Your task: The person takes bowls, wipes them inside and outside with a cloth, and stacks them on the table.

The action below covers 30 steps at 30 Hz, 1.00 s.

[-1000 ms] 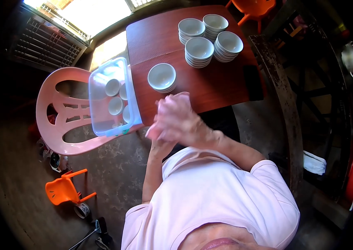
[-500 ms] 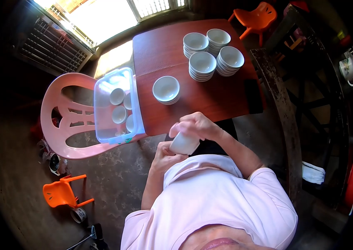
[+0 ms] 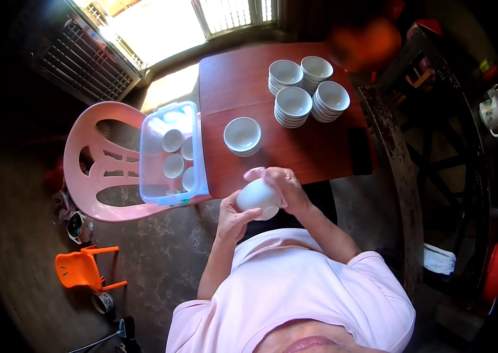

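A white bowl [image 3: 256, 196] is held in front of my body at the table's near edge, tipped so its outside and foot ring show. My left hand [image 3: 234, 219] grips its left side, thumb along the lower wall. A pink cloth [image 3: 255, 173] is in my right hand [image 3: 291, 189], which is closed around it and pressed to the bowl's upper right side. The hand hides part of the cloth. Just beyond my hands a short stack of white bowls [image 3: 242, 136] stands upright on the reddish-brown table [image 3: 225, 88].
Several taller bowl stacks [image 3: 293, 103] stand at the table's back right. Left of the table, a clear plastic tub [image 3: 153, 189] with several small white cups rests on a pink chair [image 3: 78, 165]. A dark wooden bench [image 3: 399, 176] runs along the right.
The bowl has turned, bringing its foot ring into view. My right hand with the cloth has moved from over the bowl to its right side. The camera view has shifted slightly.
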Tool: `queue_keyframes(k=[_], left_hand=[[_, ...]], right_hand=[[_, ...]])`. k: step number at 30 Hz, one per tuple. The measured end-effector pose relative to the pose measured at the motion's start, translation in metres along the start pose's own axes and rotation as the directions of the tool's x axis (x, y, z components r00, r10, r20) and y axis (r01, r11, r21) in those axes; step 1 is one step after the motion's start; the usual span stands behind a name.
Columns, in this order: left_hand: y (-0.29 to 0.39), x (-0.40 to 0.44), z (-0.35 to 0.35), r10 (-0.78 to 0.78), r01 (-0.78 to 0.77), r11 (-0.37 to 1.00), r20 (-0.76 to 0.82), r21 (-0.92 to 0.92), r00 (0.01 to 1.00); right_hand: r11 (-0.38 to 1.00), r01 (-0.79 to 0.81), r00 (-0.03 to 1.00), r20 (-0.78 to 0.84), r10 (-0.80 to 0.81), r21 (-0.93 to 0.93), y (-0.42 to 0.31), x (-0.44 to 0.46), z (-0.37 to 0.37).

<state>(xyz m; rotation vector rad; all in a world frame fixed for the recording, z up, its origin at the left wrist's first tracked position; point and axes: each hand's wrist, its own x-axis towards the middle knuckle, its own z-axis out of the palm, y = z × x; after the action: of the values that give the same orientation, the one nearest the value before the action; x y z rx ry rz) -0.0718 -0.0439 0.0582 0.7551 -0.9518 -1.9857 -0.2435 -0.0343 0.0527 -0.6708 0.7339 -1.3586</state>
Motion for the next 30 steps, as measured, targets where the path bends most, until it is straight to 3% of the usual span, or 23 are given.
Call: queue_keyframes(k=[1,2,4,5,6,8,9,10,11,12,13,16,17,18,19,20,21,24,25,26,28,29,30], left_hand=[[0.002,0.001,0.004,0.011,-0.012,0.999,-0.024,-0.034,1.0],[0.005,0.001,0.007,0.016,-0.019,0.998,-0.049,-0.067,0.999],[-0.003,0.0,-0.003,-0.016,0.015,0.99,0.006,0.137,1.0],[-0.006,0.0,-0.007,-0.039,0.029,0.971,0.036,0.239,0.999],[0.002,0.0,0.007,0.01,-0.053,0.897,0.098,0.44,0.995],[-0.011,0.001,0.002,0.017,-0.031,0.902,0.036,0.43,0.999],[-0.008,0.004,-0.002,0.013,-0.035,0.953,0.075,0.302,0.997],[-0.003,0.003,0.001,0.024,-0.039,0.981,0.082,0.19,0.996],[-0.003,0.002,0.004,0.068,-0.071,0.997,0.064,0.039,0.996],[-0.004,0.002,0.007,0.113,-0.108,0.988,0.035,-0.111,0.993],[-0.006,0.004,0.01,0.154,-0.155,0.973,-0.02,-0.171,0.988],[0.002,0.004,-0.001,-0.035,0.028,0.991,0.054,0.131,0.998],[0.009,0.004,0.001,-0.035,0.013,0.973,0.088,0.232,0.996],[0.008,0.007,-0.003,-0.046,0.015,0.956,0.1,0.293,0.994],[0.003,0.009,-0.01,-0.06,0.018,0.937,0.108,0.35,0.992],[-0.002,0.009,-0.015,-0.072,0.021,0.914,0.112,0.405,0.991],[-0.006,0.008,-0.009,-0.006,-0.037,0.933,0.116,0.358,0.993],[0.002,0.008,0.001,0.053,-0.054,0.996,0.023,0.067,0.998],[-0.003,0.011,-0.011,0.066,-0.061,0.996,0.076,-0.06,0.995],[-0.009,0.009,-0.019,-0.002,0.008,0.985,0.035,-0.17,0.999],[-0.009,0.007,-0.004,-0.003,0.006,0.979,0.015,-0.203,1.0],[-0.007,0.006,0.0,-0.031,0.031,0.99,0.007,-0.139,1.0],[-0.011,0.006,-0.001,-0.031,0.031,0.999,0.026,0.011,0.999]], right_hand=[[0.949,-0.079,0.99,-0.086,0.11,0.305,0.009,0.001,0.011],[0.942,-0.036,0.971,-0.211,0.111,0.333,0.03,0.0,0.005],[0.979,-0.023,0.995,-0.099,0.003,-0.201,0.007,-0.002,-0.001],[0.855,-0.018,0.994,-0.098,-0.038,-0.519,-0.015,-0.006,0.013],[0.599,0.215,0.976,0.144,-0.165,-0.771,-0.026,-0.004,0.017],[0.171,0.455,0.875,0.403,-0.269,-0.874,-0.025,0.002,0.02],[0.322,0.359,0.923,0.282,-0.261,-0.876,-0.028,0.002,0.021],[0.569,0.195,0.979,0.121,-0.165,-0.799,-0.023,0.002,0.014],[0.896,0.118,0.992,0.001,-0.13,-0.429,-0.013,0.002,0.009],[0.997,0.048,0.996,-0.081,-0.043,0.055,-0.001,0.003,0.008],[0.918,0.051,0.982,-0.185,0.025,0.394,0.013,-0.002,0.016],[0.964,0.049,0.981,-0.192,0.002,0.261,0.016,0.0,0.002],[0.984,0.176,0.984,0.032,-0.176,0.002,0.015,0.009,-0.01],[0.868,-0.095,0.99,-0.139,0.03,-0.488,-0.018,0.004,0.007],[0.594,0.123,0.989,0.046,-0.143,-0.795,-0.024,0.004,0.008],[0.196,0.324,0.935,0.281,-0.218,-0.925,-0.025,0.006,0.01],[0.075,0.42,0.874,0.381,-0.301,-0.904,-0.018,0.007,0.018],[0.564,0.279,0.926,0.064,-0.371,-0.777,-0.003,0.005,0.008],[0.916,0.11,0.978,-0.122,-0.169,-0.385,0.003,0.002,0.002],[0.996,0.071,0.993,-0.095,-0.066,0.055,0.01,0.006,0.0],[0.971,0.049,0.962,-0.272,0.017,0.235,0.025,0.004,-0.002],[0.963,0.13,0.975,-0.148,-0.168,-0.237,0.026,0.004,-0.011],[0.729,0.235,0.961,0.044,-0.272,-0.643,0.005,0.005,-0.009]])
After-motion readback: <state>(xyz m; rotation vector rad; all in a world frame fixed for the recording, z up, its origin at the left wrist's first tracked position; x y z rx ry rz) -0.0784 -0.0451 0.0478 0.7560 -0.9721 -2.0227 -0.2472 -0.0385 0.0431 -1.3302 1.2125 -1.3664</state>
